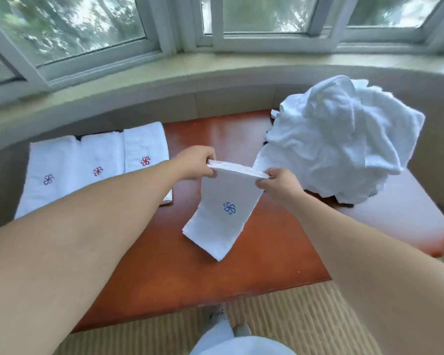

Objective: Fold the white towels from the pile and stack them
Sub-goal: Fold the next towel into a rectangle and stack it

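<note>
My left hand (198, 162) and right hand (280, 184) each pinched a top corner of the folded white towel with blue pinwheel embroidery (222, 213), hanging between them over the reddish-brown wooden surface (241, 265). Risk: layers slipping apart if either pinch loosened; crumpled white towel pile (344, 142) waited beyond my right hand.

Reddish wooden table (215, 272), bay windows (264, 16), woven mat floor (292, 324).
</note>
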Available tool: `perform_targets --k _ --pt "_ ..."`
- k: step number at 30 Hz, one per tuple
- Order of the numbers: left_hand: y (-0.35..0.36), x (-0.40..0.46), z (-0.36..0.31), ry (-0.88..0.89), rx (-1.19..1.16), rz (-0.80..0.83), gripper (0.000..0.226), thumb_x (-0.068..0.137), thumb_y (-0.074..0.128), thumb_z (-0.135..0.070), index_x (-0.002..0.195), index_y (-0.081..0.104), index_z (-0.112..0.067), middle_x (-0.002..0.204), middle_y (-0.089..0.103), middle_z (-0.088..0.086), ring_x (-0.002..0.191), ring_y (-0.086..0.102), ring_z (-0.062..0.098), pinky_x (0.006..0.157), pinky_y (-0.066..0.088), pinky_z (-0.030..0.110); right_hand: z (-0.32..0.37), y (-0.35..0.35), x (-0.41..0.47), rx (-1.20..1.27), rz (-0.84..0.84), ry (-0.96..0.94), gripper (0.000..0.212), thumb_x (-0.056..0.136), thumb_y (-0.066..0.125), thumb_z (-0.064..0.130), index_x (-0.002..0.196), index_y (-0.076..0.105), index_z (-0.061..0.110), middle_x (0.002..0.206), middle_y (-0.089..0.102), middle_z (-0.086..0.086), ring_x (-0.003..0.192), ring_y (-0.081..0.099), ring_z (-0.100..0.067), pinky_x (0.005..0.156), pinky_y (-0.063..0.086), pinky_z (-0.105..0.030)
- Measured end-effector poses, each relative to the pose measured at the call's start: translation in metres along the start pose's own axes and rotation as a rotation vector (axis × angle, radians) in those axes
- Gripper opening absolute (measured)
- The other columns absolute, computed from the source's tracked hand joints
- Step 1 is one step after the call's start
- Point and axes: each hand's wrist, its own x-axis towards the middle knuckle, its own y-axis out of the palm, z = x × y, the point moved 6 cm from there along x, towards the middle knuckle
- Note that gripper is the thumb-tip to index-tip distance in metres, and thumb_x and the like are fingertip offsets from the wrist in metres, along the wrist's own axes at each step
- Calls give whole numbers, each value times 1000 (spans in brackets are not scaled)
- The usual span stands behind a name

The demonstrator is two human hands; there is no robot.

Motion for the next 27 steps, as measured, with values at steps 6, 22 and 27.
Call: perform_targets --k 6,22,27 --pt "-78 -103 57 -140 -126 -197 27 80 80 -39 94 59 -30 89 62 -8 75 59 14 59 41 27 123 12 -34 -85 -9 -296 11 85 63 21 75 67 23 56 54 15 59 49 -11 52 37 -24" --pt "-174 -321 185 -402 -192 -539 14 90 63 -23 82 64 -34 76 61 -16 68 58 10 58 40 23 307 144 -127 -24 189 -650 31 91 66 30 120 70 19 99 70 4 75 65 -19 69 51 -27" --pt "-189 -348 232 -415 -216 -588 9 92 70 -26 98 67 -31 87 65 -9 72 62 11 63 46 23 334 189 -136 -47 213 -643 36 91 67 31 125 69 16 109 72 2 84 69 -25 72 61 -38"
